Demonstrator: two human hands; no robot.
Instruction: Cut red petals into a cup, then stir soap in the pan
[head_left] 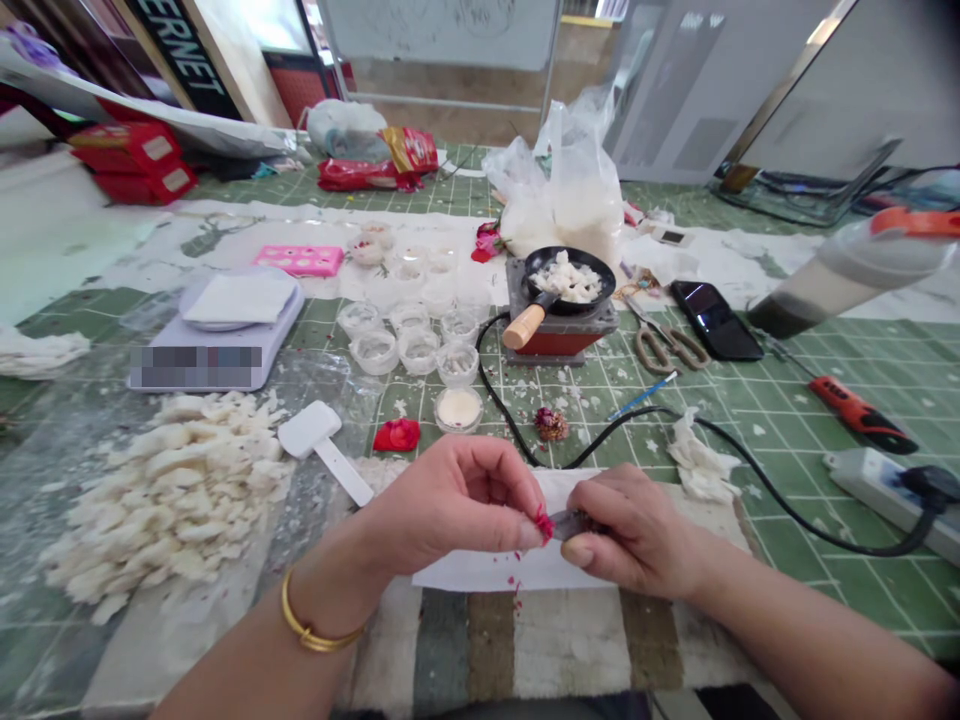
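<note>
My left hand [480, 500], with a gold bangle at the wrist, pinches a small red flower petal [544, 522] between thumb and fingertips. My right hand [630, 535] is closed round a small dark metal tool [574, 523], its tip touching the petal. The fingers cover most of this tool, so its exact kind is hidden. Below lies a white sheet of paper [480, 570] with red petal bits [514, 582] scattered on it. Just beyond my hands are a dried flower head [551, 424], a red petal piece [397, 435] and a small cup of cream-coloured wax-like material [458, 409].
A small black pan [568, 285] of white chunks sits on a hot plate [559, 340]; its black cord [495, 400] crosses the mat. Left are a scale [217, 330], white chunks [172, 490] and a white scoop [311, 430]. Scissors [667, 345], a phone [716, 318] and a screwdriver [862, 413] lie right.
</note>
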